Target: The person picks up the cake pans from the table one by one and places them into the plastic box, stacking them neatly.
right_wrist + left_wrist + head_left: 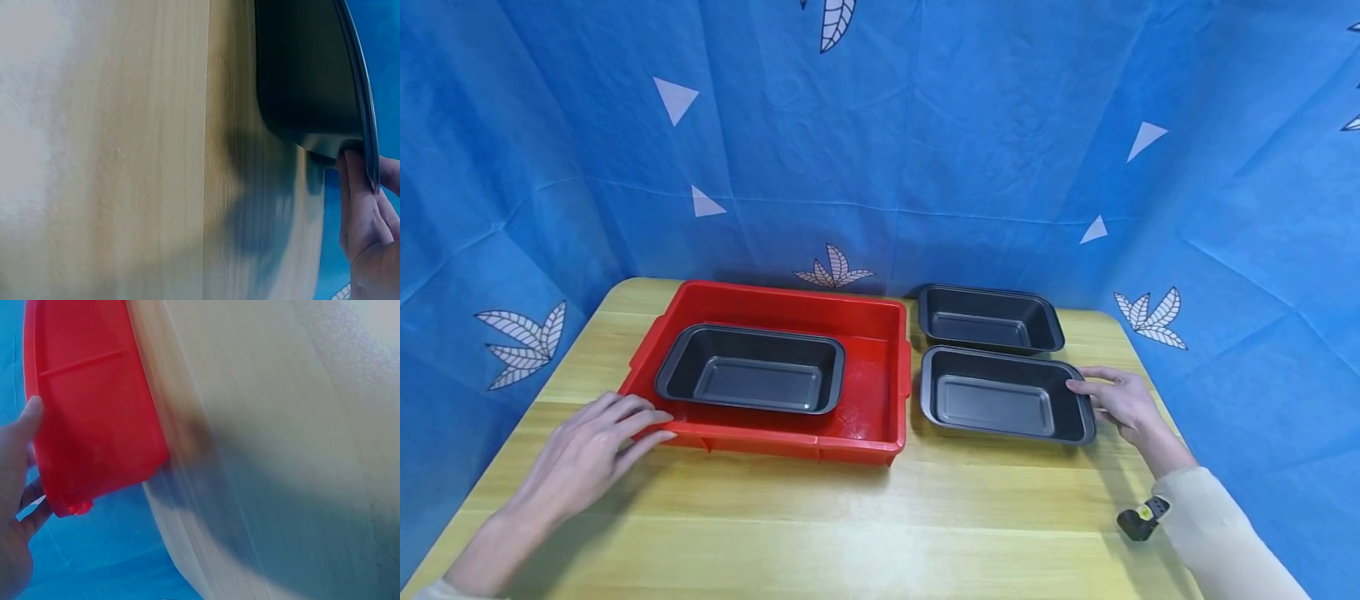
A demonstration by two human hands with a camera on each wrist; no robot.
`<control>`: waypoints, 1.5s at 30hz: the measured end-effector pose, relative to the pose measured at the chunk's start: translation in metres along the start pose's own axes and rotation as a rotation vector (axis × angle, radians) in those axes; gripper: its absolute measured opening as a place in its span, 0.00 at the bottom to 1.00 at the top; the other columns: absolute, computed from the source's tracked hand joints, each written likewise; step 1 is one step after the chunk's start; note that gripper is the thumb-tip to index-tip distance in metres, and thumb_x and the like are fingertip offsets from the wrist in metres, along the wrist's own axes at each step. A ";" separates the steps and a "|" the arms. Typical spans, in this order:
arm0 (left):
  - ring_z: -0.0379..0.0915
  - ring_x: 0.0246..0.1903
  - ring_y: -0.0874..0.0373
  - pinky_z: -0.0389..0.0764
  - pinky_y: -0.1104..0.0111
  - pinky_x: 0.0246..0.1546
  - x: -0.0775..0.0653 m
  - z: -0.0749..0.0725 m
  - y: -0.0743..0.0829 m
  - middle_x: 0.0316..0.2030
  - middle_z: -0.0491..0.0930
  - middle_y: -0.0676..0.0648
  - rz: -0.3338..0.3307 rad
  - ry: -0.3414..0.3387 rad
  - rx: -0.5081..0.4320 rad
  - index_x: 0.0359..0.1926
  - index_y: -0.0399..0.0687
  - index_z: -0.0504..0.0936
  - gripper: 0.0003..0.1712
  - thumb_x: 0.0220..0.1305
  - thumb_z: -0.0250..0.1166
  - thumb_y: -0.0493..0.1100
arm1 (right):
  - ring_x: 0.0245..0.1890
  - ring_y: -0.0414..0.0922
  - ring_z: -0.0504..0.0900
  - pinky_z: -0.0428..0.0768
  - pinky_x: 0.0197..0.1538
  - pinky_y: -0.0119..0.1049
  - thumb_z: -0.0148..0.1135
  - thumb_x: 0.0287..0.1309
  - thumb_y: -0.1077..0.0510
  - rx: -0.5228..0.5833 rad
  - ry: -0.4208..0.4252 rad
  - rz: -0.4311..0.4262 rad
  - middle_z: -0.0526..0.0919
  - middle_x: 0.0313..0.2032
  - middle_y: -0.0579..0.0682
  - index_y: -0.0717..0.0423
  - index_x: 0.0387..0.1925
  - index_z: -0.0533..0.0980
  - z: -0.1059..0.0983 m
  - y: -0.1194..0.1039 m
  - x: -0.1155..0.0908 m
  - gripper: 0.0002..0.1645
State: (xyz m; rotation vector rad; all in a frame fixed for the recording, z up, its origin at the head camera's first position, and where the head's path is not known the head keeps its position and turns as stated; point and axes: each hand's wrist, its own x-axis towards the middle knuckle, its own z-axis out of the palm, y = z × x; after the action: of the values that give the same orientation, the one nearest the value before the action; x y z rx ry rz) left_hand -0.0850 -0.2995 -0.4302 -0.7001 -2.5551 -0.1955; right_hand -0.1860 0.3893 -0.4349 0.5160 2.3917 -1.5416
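My left hand (587, 450) holds the near left corner of a shallow red plastic bin (850, 450), its thumb by the front rim. In the left wrist view this hand (15, 487) is at the rim, with some fingers partly hidden behind the bin (100, 419). A dark loaf pan (748, 379) sits inside the bin. My right hand (1123, 404) grips the right end of a second loaf pan (992, 404), thumb over the rim. The right wrist view shows fingers of the right hand (369, 219) beneath this pan's rim (359, 81).
A third dark loaf pan (988, 321) stands behind the gripped one, at the table's back edge. Everything is on a light wooden table (850, 533). A blue patterned cloth (880, 125) hangs around the back and sides. A small black device (1138, 521) is at the right wrist.
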 end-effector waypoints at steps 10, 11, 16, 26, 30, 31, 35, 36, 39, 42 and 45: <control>0.77 0.41 0.53 0.84 0.52 0.39 -0.001 0.001 0.001 0.40 0.88 0.48 -0.013 0.005 -0.004 0.44 0.52 0.91 0.49 0.77 0.29 0.75 | 0.23 0.31 0.85 0.83 0.29 0.28 0.72 0.67 0.51 0.106 0.015 0.003 0.87 0.25 0.31 0.58 0.71 0.68 -0.001 0.004 -0.012 0.38; 0.77 0.40 0.53 0.84 0.52 0.39 -0.001 0.001 0.001 0.40 0.88 0.48 -0.008 0.005 -0.003 0.44 0.52 0.91 0.49 0.77 0.29 0.75 | 0.24 0.32 0.86 0.85 0.30 0.28 0.73 0.66 0.51 0.131 0.014 0.004 0.88 0.26 0.31 0.54 0.68 0.71 0.000 0.004 -0.014 0.33; 0.77 0.40 0.53 0.84 0.52 0.38 -0.002 0.002 -0.001 0.40 0.88 0.49 0.013 0.011 0.001 0.43 0.53 0.91 0.47 0.77 0.30 0.73 | 0.26 0.32 0.88 0.88 0.33 0.30 0.75 0.64 0.54 0.220 0.032 -0.014 0.89 0.26 0.32 0.33 0.40 0.80 0.000 0.005 -0.020 0.12; 0.77 0.41 0.53 0.85 0.51 0.39 -0.002 0.002 0.000 0.40 0.88 0.48 0.006 0.003 0.001 0.44 0.53 0.91 0.49 0.77 0.28 0.75 | 0.27 0.33 0.89 0.89 0.33 0.30 0.74 0.64 0.59 0.321 0.087 -0.019 0.89 0.25 0.33 0.30 0.30 0.83 0.001 0.003 -0.027 0.16; 0.77 0.41 0.53 0.85 0.52 0.39 -0.002 0.002 -0.001 0.40 0.88 0.49 0.005 0.005 -0.004 0.44 0.53 0.91 0.48 0.76 0.30 0.75 | 0.27 0.33 0.90 0.88 0.32 0.30 0.75 0.64 0.58 0.369 0.094 -0.020 0.89 0.25 0.33 0.30 0.31 0.83 0.000 0.000 -0.032 0.15; 0.77 0.41 0.53 0.85 0.52 0.39 -0.002 0.002 -0.001 0.40 0.88 0.49 0.003 0.005 -0.008 0.44 0.53 0.91 0.47 0.76 0.30 0.75 | 0.27 0.33 0.90 0.88 0.31 0.30 0.75 0.64 0.59 0.381 0.094 -0.024 0.90 0.25 0.33 0.30 0.31 0.83 -0.001 -0.001 -0.033 0.15; 0.77 0.41 0.53 0.85 0.52 0.39 -0.002 0.003 -0.001 0.40 0.88 0.49 -0.002 0.001 -0.009 0.44 0.53 0.91 0.48 0.75 0.30 0.75 | 0.27 0.34 0.90 0.88 0.31 0.30 0.75 0.64 0.59 0.411 0.098 -0.041 0.90 0.26 0.34 0.32 0.32 0.83 -0.002 -0.007 -0.036 0.14; 0.77 0.41 0.53 0.85 0.52 0.39 -0.002 0.003 -0.001 0.41 0.88 0.49 -0.002 0.000 -0.009 0.44 0.53 0.91 0.48 0.75 0.30 0.75 | 0.27 0.34 0.90 0.88 0.31 0.30 0.75 0.64 0.58 0.415 0.102 -0.044 0.90 0.26 0.35 0.32 0.32 0.83 -0.002 -0.008 -0.037 0.14; 0.77 0.41 0.52 0.85 0.51 0.39 -0.002 0.002 -0.001 0.41 0.88 0.48 0.004 -0.004 -0.005 0.44 0.53 0.91 0.48 0.76 0.30 0.75 | 0.27 0.34 0.90 0.88 0.31 0.30 0.75 0.63 0.58 0.429 0.108 -0.052 0.90 0.26 0.35 0.32 0.33 0.83 -0.002 -0.013 -0.038 0.14; 0.77 0.41 0.52 0.85 0.51 0.39 -0.001 0.002 -0.001 0.40 0.88 0.48 0.009 -0.005 -0.001 0.44 0.53 0.92 0.48 0.76 0.29 0.74 | 0.26 0.34 0.89 0.88 0.31 0.30 0.75 0.63 0.59 0.453 0.108 -0.060 0.90 0.26 0.35 0.33 0.34 0.83 -0.002 -0.018 -0.040 0.14; 0.77 0.40 0.53 0.84 0.52 0.38 0.000 0.001 0.000 0.40 0.88 0.49 0.005 -0.008 -0.001 0.43 0.53 0.92 0.48 0.76 0.29 0.75 | 0.25 0.34 0.89 0.88 0.30 0.30 0.74 0.64 0.61 0.479 0.108 -0.070 0.90 0.26 0.35 0.34 0.34 0.84 -0.002 -0.026 -0.042 0.14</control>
State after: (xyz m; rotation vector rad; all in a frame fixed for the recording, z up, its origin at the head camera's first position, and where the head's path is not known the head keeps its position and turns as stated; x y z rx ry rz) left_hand -0.0854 -0.2996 -0.4313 -0.7086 -2.5604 -0.1926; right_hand -0.1590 0.3748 -0.3967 0.6257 2.1227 -2.1828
